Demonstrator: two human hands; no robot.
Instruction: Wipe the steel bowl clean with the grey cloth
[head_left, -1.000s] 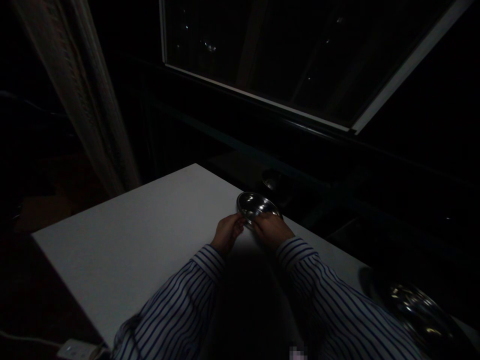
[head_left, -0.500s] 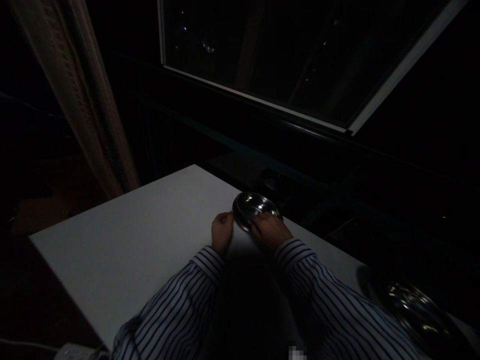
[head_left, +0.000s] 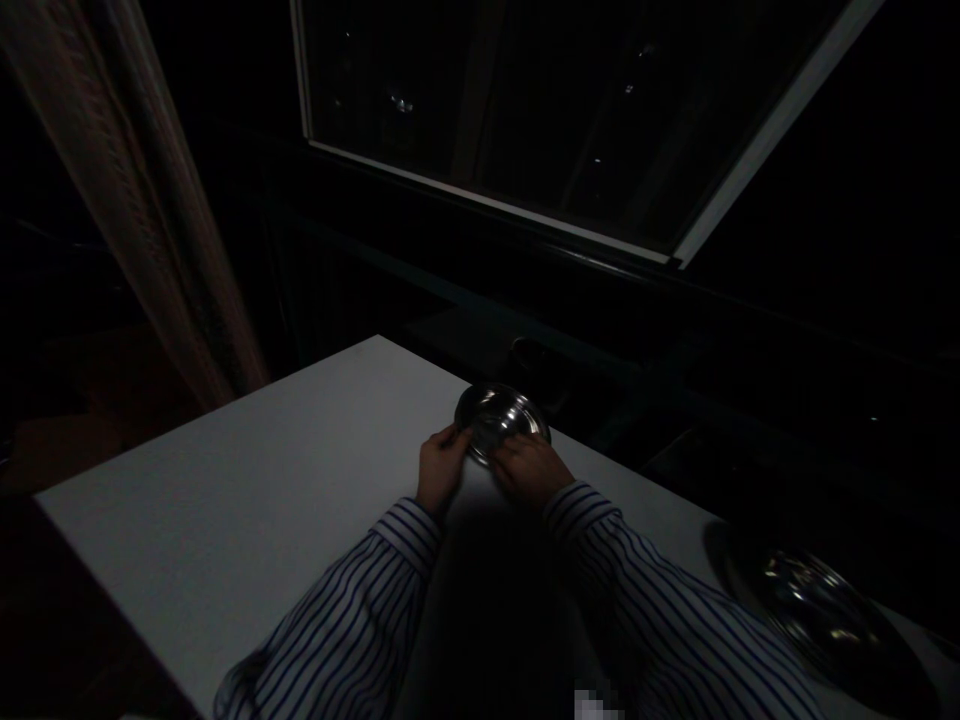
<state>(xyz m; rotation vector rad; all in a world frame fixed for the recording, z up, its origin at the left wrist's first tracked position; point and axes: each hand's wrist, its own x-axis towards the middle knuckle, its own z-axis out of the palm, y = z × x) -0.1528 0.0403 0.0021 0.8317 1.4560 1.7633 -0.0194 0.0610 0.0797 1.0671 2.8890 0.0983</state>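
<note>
A shiny, round steel bowl (head_left: 491, 398) sits near the far edge of the white table. My left hand (head_left: 440, 470) pinches its rim at the near left, thumb and fingers closed there. My right hand (head_left: 532, 470) is curled over the near right rim, with the fingertips reaching inside. Both hands hide the near part of the bowl. Whether anything small lies in it cannot be made out in the dim light.
The white table (head_left: 247, 490) stretches left and toward me. A larger shiny metal dish (head_left: 817, 605) stands at the right edge, beyond my right sleeve. A window frame (head_left: 487, 205) rises behind, and a curtain (head_left: 142, 220) hangs on the left. The room is dark.
My left hand has moved from beside the bowl onto its rim. My right fingers have shifted toward the bowl's near side. The whole view has shifted slightly.
</note>
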